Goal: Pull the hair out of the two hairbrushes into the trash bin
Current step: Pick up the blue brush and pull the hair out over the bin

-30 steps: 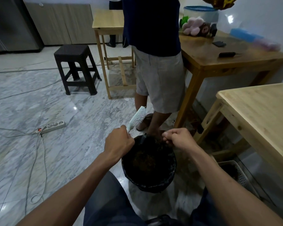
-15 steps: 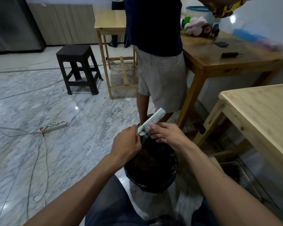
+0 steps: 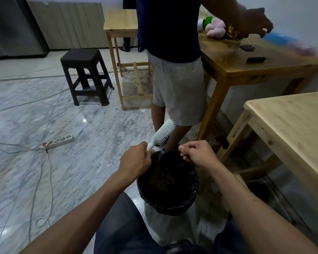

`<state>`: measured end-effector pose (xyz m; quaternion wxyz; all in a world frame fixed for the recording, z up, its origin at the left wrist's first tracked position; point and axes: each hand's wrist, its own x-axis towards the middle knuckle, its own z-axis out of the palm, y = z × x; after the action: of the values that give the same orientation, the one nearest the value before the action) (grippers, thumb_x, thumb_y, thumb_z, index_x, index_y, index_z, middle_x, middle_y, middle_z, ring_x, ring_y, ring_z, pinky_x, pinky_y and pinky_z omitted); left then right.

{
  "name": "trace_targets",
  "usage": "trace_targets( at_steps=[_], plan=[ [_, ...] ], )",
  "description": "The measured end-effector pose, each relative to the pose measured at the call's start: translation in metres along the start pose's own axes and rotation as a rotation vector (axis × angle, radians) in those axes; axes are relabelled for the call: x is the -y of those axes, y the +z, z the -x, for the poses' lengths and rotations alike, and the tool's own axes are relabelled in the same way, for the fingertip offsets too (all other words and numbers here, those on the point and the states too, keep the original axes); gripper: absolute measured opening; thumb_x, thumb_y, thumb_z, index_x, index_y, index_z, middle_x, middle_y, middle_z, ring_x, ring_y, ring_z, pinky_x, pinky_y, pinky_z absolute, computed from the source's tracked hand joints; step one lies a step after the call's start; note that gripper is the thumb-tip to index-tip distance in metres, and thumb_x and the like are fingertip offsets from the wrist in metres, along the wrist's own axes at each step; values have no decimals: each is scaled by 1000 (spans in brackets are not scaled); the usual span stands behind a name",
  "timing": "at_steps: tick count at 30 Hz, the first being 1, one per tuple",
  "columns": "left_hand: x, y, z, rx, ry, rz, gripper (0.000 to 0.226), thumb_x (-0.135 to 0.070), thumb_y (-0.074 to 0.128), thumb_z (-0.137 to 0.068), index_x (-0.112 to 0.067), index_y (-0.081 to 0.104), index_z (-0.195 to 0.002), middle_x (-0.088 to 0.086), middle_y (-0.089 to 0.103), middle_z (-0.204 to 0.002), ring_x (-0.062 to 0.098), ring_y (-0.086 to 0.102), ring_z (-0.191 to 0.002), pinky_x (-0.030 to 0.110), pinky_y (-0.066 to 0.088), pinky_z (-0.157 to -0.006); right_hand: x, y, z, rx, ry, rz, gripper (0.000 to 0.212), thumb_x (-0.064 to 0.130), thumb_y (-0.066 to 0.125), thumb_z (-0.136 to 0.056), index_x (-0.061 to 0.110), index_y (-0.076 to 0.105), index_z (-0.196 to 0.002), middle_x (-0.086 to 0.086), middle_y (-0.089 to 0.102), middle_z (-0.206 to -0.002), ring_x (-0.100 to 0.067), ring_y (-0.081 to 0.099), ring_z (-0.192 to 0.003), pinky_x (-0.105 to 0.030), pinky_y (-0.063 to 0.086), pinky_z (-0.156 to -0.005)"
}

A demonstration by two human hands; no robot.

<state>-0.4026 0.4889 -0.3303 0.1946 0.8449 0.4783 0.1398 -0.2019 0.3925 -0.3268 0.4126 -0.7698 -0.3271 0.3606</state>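
Hairbrush [image 3: 162,132], pale mint, sits in your left hand [image 3: 136,160], which is wrapped tight around its handle just above the trash bin's [image 3: 195,182] rim at ten o'clock, likely so loosened strands drop inside. Its long axis runs from the handle toward one o'clock, with the bristles facing right toward your other hand. Your right hand [image 3: 196,153] hovers over the rim at one o'clock, thumb and fingertips pressed together; whether they pinch hair is too fine to tell.

Grey-veined marble floor [image 3: 44,107] with light glints; dark plastic stool [image 3: 85,74]; pale wooden side table [image 3: 120,21]; brown table [image 3: 246,59]; light table [image 3: 292,121] at right; power strip [image 3: 60,141].
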Motion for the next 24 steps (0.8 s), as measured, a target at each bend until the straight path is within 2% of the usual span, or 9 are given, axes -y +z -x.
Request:
trace_targets(
  at_steps=[2,4,7,10,14,17,19,21,24],
  plan=[
    [1,0,1,14,-6,20,26,-44,47,-98,-20,58,-100,2,62,-74,20,55,-62,30,32,-49,-5,1,-2,79,21,62,14,14,67,-99,13,80,-101,-1,80,-91,-9,73,-82,-18,57,-72],
    [0,1,3,37,-7,51,30,-47,43,-100,-21,58,-101,1,64,-73,19,57,-63,31,36,-51,-6,5,-4,153,7,80,29,15,64,-100,17,72,-127,5,77,-115,-9,69,-108,-19,51,-88],
    [-6,0,6,77,19,121,47,-51,31,-103,-17,58,-84,2,63,-69,21,59,-64,36,43,-57,0,14,-7,188,93,-174,45,48,66,-96,26,61,-135,3,70,-127,-14,67,-115,-35,50,-103],
    [-12,2,13,115,39,219,50,-44,26,-105,-23,46,-65,3,58,-62,25,59,-61,37,42,-59,10,18,-8,175,96,-435,32,43,66,-98,16,70,-115,-3,79,-109,-16,76,-97,-32,59,-87],
    [-8,10,7,198,-79,181,37,-20,33,-100,-14,45,-65,12,61,-65,32,63,-62,42,52,-60,21,15,-4,45,-22,-481,21,25,69,-98,8,70,-111,-4,78,-95,-6,75,-73,-18,58,-65],
    [-8,10,3,345,-193,-43,8,-12,48,-91,-5,47,-93,12,55,-84,29,55,-74,35,41,-55,24,8,-1,-8,-88,-476,20,18,68,-99,9,67,-116,2,75,-91,1,73,-66,-14,55,-58],
    [-7,12,3,368,-163,-146,43,-18,57,-89,-4,40,-126,18,55,-109,35,54,-99,41,47,-74,28,-1,0,-26,-97,-473,17,17,70,-97,14,67,-114,5,75,-92,1,75,-70,-15,57,-60],
    [-11,14,4,310,-74,-73,69,-21,62,-85,-9,29,-144,18,48,-128,37,44,-119,47,46,-92,28,-7,-1,-44,-112,-450,19,18,72,-96,15,67,-115,4,76,-97,-3,76,-78,-20,61,-70],
    [-24,16,4,258,35,237,72,-30,63,-87,-19,28,-149,10,51,-131,29,51,-118,42,49,-93,27,-10,-3,-56,-117,-429,13,21,74,-95,23,70,-107,-1,78,-105,-17,76,-99,-37,62,-91]
  ],
)
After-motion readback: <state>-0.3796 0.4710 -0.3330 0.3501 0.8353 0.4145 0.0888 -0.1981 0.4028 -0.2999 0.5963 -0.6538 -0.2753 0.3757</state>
